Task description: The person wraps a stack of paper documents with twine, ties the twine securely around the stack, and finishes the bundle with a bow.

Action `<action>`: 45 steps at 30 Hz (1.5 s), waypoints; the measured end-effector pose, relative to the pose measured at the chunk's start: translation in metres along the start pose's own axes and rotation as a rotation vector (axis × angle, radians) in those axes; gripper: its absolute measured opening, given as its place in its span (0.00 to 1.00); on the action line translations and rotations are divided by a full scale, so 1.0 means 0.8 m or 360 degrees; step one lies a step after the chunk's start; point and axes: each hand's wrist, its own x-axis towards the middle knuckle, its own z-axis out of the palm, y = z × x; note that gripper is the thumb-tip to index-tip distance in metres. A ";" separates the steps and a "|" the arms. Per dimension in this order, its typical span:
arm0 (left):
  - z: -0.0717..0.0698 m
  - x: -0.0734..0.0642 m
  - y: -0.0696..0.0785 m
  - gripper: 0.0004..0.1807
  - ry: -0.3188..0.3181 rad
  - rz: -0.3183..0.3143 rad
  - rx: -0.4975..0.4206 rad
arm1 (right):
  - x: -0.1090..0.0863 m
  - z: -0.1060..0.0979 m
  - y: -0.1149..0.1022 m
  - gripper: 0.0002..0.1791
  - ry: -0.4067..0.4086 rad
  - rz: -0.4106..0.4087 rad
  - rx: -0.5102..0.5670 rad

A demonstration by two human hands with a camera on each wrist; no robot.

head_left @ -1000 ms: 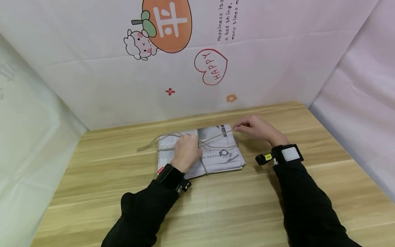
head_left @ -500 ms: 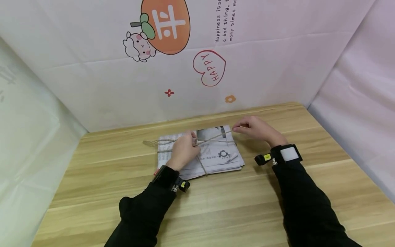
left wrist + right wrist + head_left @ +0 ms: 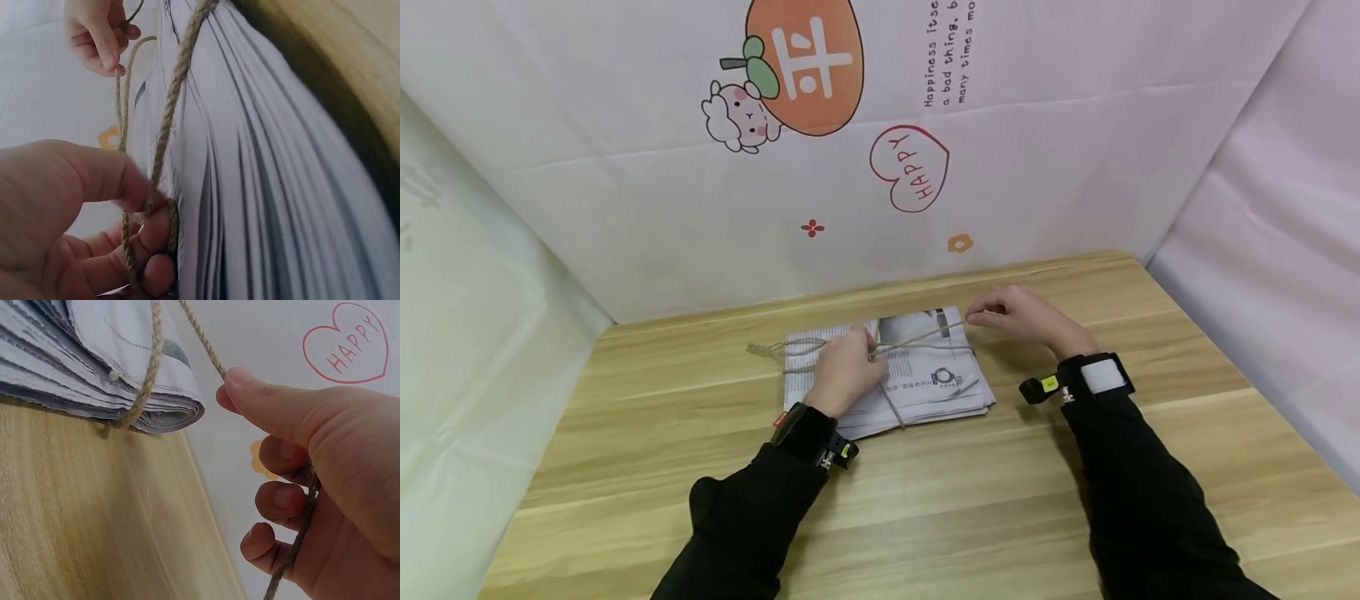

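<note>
A flat stack of folded newspapers (image 3: 925, 383) lies on the table, with brown twine (image 3: 891, 404) crossing it both lengthwise and widthwise. My left hand (image 3: 844, 371) is over the crossing near the middle of the stack. In the left wrist view its thumb and fingers pinch the twine (image 3: 164, 140) there, and a strand loops round the fingers. Beyond the stack's far right corner, my right hand (image 3: 1026, 318) pinches a taut strand between thumb and forefinger. The right wrist view shows the tail of that twine (image 3: 300, 537) running down across the palm.
The wooden table (image 3: 940, 517) extends on all sides of the stack. Behind it rises a white printed cloth (image 3: 1037, 167), and more white cloth hangs at both sides. Loose twine ends (image 3: 763, 350) stick out past the stack's left edge.
My left hand has shifted slightly left and its fingers have changed position at the crossing. The lengthwise strand at right has moved toward the far side. My right hand has stayed nearly still.
</note>
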 end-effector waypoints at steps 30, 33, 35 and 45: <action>0.002 -0.020 0.022 0.18 -0.0097 0.0401 0.0257 | 0.003 0.004 0.001 0.09 -0.0007 0.0028 0.0010; 0.000 -0.026 0.029 0.22 -0.0061 0.0486 0.0202 | 0.004 0.005 0.000 0.09 -0.0003 0.0001 -0.0030; -0.002 -0.030 0.033 0.26 -0.0018 0.0551 0.0145 | 0.005 0.006 -0.001 0.09 -0.0005 -0.0010 -0.0037; -0.030 -0.051 0.015 0.19 -0.0073 0.0875 -0.0295 | 0.007 0.016 -0.002 0.11 0.0019 -0.0061 0.0058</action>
